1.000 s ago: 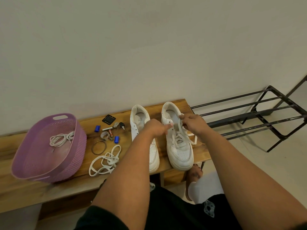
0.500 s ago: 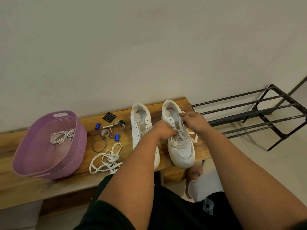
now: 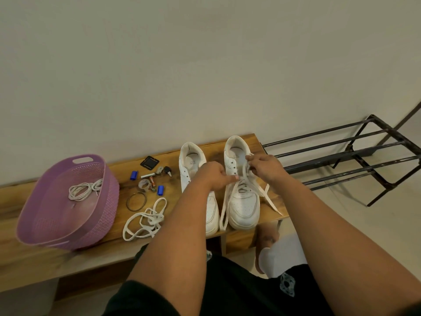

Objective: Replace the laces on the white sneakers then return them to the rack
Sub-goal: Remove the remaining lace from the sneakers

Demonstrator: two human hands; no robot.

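Observation:
Two white sneakers stand side by side on the wooden bench (image 3: 268,233), toes toward me. The left sneaker (image 3: 192,165) has no lace. The right sneaker (image 3: 243,201) is partly laced with a flat white lace (image 3: 265,193), whose ends trail down both sides. My left hand (image 3: 216,175) pinches the lace at the sneaker's left eyelets. My right hand (image 3: 264,166) grips the lace near the upper right eyelets. A loose flat white lace (image 3: 145,221) lies in a tangle on the bench to the left. The black metal shoe rack (image 3: 355,156) stands empty at the right.
A purple plastic basket (image 3: 41,226) at the bench's left holds a thin coiled white cord (image 3: 84,189). Small items lie between basket and sneakers: blue clips (image 3: 134,175), a key (image 3: 168,171), a metal ring (image 3: 136,201), a black square piece (image 3: 149,162). My foot shows below the bench edge.
Both hands have shifted slightly down the right sneaker's tongue, drawing the lace. The lace ends now hang longer on both sides of the sneaker.

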